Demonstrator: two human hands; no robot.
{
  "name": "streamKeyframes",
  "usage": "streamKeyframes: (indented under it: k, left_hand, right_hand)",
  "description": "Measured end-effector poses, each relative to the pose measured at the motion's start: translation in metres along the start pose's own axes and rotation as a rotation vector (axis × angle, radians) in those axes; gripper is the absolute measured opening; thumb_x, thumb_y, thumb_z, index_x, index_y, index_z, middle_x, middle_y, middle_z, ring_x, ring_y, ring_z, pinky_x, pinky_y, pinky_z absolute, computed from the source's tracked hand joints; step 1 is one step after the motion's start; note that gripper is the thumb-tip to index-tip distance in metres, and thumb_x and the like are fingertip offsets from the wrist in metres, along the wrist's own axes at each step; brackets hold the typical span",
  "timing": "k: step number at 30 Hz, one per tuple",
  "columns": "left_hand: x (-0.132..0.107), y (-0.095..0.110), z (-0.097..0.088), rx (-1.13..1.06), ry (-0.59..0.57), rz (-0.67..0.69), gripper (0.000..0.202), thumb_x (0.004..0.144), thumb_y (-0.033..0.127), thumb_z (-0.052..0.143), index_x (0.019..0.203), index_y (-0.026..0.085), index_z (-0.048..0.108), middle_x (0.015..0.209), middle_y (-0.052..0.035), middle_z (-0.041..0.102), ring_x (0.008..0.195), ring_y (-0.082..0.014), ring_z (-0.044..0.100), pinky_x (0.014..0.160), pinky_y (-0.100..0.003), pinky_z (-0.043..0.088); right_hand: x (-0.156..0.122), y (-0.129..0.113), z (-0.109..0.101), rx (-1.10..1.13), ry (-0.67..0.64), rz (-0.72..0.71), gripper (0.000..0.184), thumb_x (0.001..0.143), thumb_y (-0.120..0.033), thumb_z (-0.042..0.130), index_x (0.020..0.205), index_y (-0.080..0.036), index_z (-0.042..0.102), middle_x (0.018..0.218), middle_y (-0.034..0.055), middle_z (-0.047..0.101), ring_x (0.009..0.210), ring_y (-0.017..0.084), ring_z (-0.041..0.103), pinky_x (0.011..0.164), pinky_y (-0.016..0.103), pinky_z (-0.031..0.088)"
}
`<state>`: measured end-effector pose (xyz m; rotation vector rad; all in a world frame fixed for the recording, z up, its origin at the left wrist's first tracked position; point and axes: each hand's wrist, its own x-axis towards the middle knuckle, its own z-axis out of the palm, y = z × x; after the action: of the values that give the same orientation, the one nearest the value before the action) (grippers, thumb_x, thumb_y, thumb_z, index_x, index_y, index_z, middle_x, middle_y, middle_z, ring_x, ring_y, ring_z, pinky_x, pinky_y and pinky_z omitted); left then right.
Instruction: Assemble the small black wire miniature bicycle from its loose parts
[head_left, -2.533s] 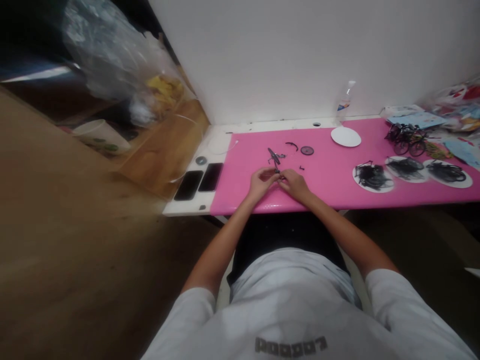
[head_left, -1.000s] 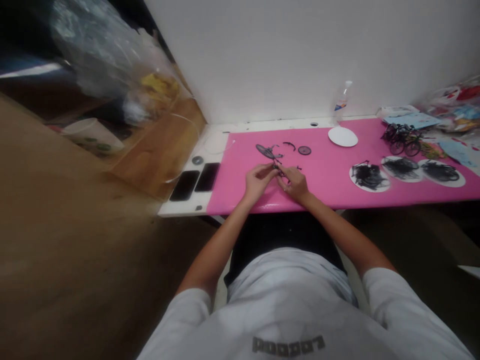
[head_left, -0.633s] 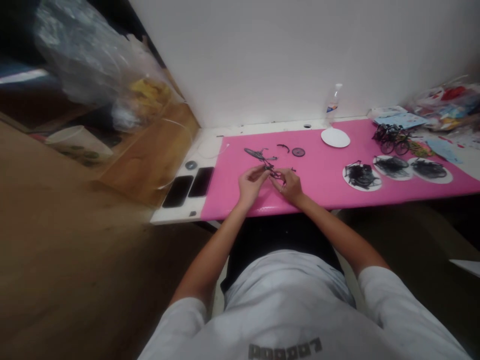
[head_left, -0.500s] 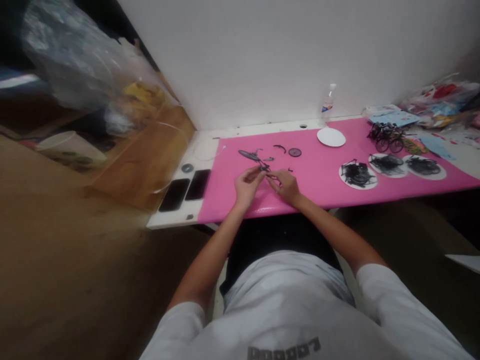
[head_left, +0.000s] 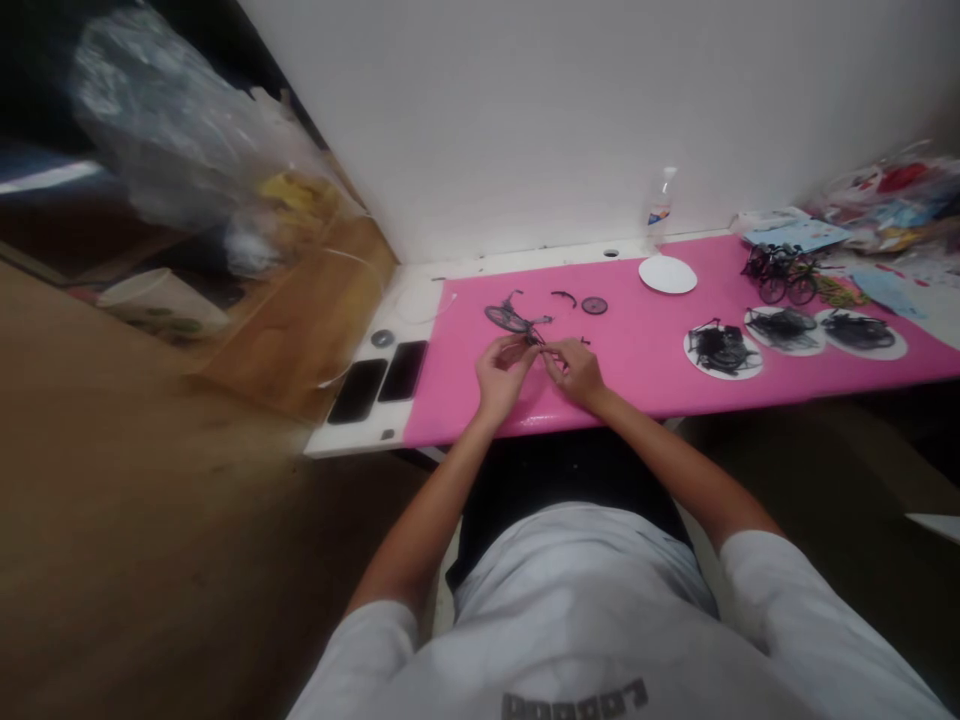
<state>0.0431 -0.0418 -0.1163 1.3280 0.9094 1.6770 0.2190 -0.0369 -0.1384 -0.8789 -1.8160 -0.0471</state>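
Observation:
Over the pink mat (head_left: 630, 350) both hands meet at a small dark model bicycle (head_left: 511, 318) with one wheel fitted. My left hand (head_left: 504, 378) is closed on the near end of its frame. The fingers of my right hand (head_left: 576, 372) pinch at the same end, close to the left fingertips; whether a small part sits between them is too fine to make out. Beyond the hands lie a loose black wheel (head_left: 594, 306) and a curved black piece (head_left: 564, 297). A tiny black part (head_left: 585, 342) rests just past the right knuckles.
On the right, white plates (head_left: 724, 372) carry black bicycle parts, with assembled model bicycles (head_left: 781, 272) behind. A white disc (head_left: 667, 275) and a clear bottle (head_left: 660, 210) stand near the wall. Two phones (head_left: 357, 390) lie at left, near a wooden box (head_left: 315, 310).
The model bicycle has tilted in my fingers, so its wheel shows broader and its far end sits turned. Both hands stay together at its near end. The whole view has shifted slightly.

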Motion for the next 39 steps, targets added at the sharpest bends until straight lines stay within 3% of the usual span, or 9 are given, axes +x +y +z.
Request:
streamKeyframes:
  k: [4, 16, 25, 31, 39]
  left_hand:
    - [0.004, 0.000, -0.003, 0.017, 0.008, -0.010, 0.053, 0.077, 0.050, 0.101, 0.113, 0.017, 0.080, 0.111, -0.0130, 0.085, 0.103, -0.0261, 0.084, 0.104, -0.045, 0.068]
    - [0.011, -0.005, -0.007, 0.035, 0.002, -0.040, 0.047, 0.075, 0.047, 0.100, 0.108, 0.018, 0.083, 0.110, -0.0125, 0.086, 0.098, -0.0248, 0.084, 0.099, -0.044, 0.069]
    - [0.014, -0.010, -0.012, 0.043, -0.043, -0.069, 0.045, 0.078, 0.045, 0.099, 0.112, 0.019, 0.085, 0.115, -0.0132, 0.086, 0.098, -0.0240, 0.083, 0.099, -0.044, 0.069]
    - [0.017, -0.014, -0.014, 0.050, -0.064, -0.084, 0.047, 0.080, 0.048, 0.096, 0.114, 0.018, 0.085, 0.116, -0.0142, 0.086, 0.099, -0.0241, 0.083, 0.094, -0.041, 0.069]
    - [0.017, -0.014, -0.014, 0.034, -0.063, -0.103, 0.047, 0.079, 0.050, 0.097, 0.113, 0.018, 0.086, 0.112, -0.0140, 0.086, 0.092, -0.0229, 0.083, 0.083, -0.037, 0.069]
  right_hand:
    - [-0.001, 0.001, 0.000, -0.011, 0.005, -0.038, 0.021, 0.111, -0.025, 0.060, 0.117, -0.019, 0.080, 0.090, 0.0065, 0.077, 0.080, 0.021, 0.068, 0.077, 0.034, 0.056]
    - [-0.008, 0.012, 0.005, -0.153, -0.079, -0.126, 0.029, 0.114, -0.025, 0.058, 0.128, -0.022, 0.083, 0.084, 0.0056, 0.076, 0.078, 0.020, 0.067, 0.073, 0.034, 0.052]
    - [-0.010, 0.016, 0.006, -0.246, -0.099, -0.171, 0.029, 0.114, -0.025, 0.058, 0.119, -0.021, 0.086, 0.078, 0.0062, 0.075, 0.075, 0.021, 0.065, 0.066, 0.035, 0.046]
    - [-0.011, 0.016, 0.007, -0.233, -0.142, -0.138, 0.027, 0.111, -0.022, 0.061, 0.123, -0.020, 0.084, 0.086, 0.0081, 0.079, 0.079, 0.021, 0.067, 0.069, 0.035, 0.048]
    - [-0.009, 0.014, 0.008, -0.311, -0.178, -0.172, 0.033, 0.116, -0.025, 0.053, 0.123, -0.019, 0.085, 0.074, 0.0076, 0.073, 0.070, 0.021, 0.060, 0.063, 0.037, 0.041]
